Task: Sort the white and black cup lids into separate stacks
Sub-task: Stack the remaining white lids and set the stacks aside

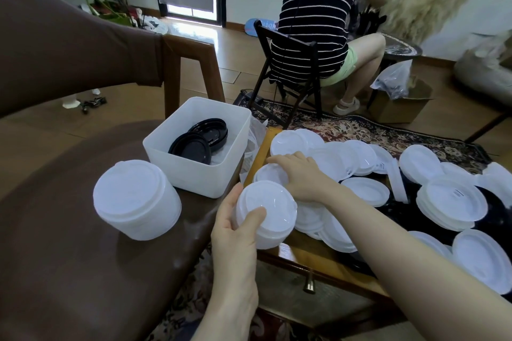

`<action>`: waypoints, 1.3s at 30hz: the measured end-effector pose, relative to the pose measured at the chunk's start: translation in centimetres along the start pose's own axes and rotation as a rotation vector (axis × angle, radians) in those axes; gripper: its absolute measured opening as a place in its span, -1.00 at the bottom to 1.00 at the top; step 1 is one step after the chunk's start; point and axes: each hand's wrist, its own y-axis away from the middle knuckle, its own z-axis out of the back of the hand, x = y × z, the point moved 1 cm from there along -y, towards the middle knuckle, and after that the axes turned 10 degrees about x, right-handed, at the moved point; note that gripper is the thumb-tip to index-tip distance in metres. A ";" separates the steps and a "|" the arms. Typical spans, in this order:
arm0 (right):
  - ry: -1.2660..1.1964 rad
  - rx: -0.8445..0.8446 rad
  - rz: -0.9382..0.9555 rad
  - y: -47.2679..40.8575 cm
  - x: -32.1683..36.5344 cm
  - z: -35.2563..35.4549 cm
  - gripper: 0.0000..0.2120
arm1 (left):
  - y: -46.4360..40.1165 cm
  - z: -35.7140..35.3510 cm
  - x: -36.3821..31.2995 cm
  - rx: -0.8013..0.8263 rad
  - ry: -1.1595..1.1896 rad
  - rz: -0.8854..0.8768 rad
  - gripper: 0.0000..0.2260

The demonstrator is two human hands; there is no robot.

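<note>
Left hand point(235, 232) lower centre, gripping white stack point(266, 213) by rim. Right hand point(302, 174) centre, fingers flat on white lid point(270, 174). Black lids point(199, 142) in bin point(191, 171), upper left. Light, slippery, flexible; pinch edges.

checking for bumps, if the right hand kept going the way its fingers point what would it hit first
The right hand points left over the white lids, fingertips at about. Going straight on, it would likely first meet the crumpled plastic bag, then the white bin holding black lids. Depth is unclear.
</note>
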 end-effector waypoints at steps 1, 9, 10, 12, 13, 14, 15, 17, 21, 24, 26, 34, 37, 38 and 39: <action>0.003 0.007 -0.003 -0.1 -0.1 0.0 -0.34 | 0.0 0.0 0.0 -0.001 0.000 0.002 -0.60; -0.059 -0.001 -0.001 0.0 -0.4 -0.5 -0.32 | -0.1 0.2 -0.1 -0.005 0.018 0.017 -0.62; -0.068 -0.023 0.004 0.1 -0.5 -0.6 -0.31 | -0.1 0.2 0.0 -0.004 0.017 0.017 -0.62; -0.119 -0.071 0.011 0.5 -0.3 -0.2 -0.26 | -0.1 0.2 0.0 -0.002 0.015 0.018 -0.62; -0.164 -0.103 0.013 0.8 -0.2 0.1 -0.24 | -0.1 0.3 0.0 0.000 0.015 0.017 -0.62; -0.226 -0.140 0.018 1.1 -0.2 0.4 -0.24 | -0.1 0.3 0.0 0.000 0.015 0.015 -0.62; -0.301 -0.184 0.026 1.6 -0.2 0.8 -0.25 | 0.0 0.3 0.0 0.000 0.016 0.015 -0.62; -0.522 -0.262 0.037 3.0 -0.3 1.9 -0.29 | 0.0 0.3 -0.1 0.008 0.014 0.013 -0.62; -1.041 -0.227 0.155 7.1 -0.6 4.1 -0.41 | 0.3 -0.1 0.1 0.066 0.024 0.025 -0.66; -0.974 -0.098 0.224 10.1 -0.8 4.4 -0.45 | 0.5 -0.7 0.5 0.127 0.038 0.055 -0.66; -0.733 -0.048 0.205 11.4 -0.5 3.9 -0.36 | 0.8 -1.1 0.7 0.174 0.043 0.061 -0.67; -0.560 -0.067 0.183 13.5 0.7 2.9 -0.30 | 1.7 -1.8 0.7 0.322 0.027 0.079 -0.68; -0.519 -0.064 0.188 14.0 0.9 2.7 -0.31 | 1.8 -2.0 0.7 0.370 -0.024 0.067 -0.51; -0.526 -0.069 0.187 14.1 0.9 2.6 -0.32 | 1.8 -2.1 0.8 0.374 -0.030 0.064 -0.50; -0.540 -0.076 0.184 14.3 1.0 2.7 -0.32 | 1.9 -2.1 0.9 0.377 -0.031 0.061 -0.49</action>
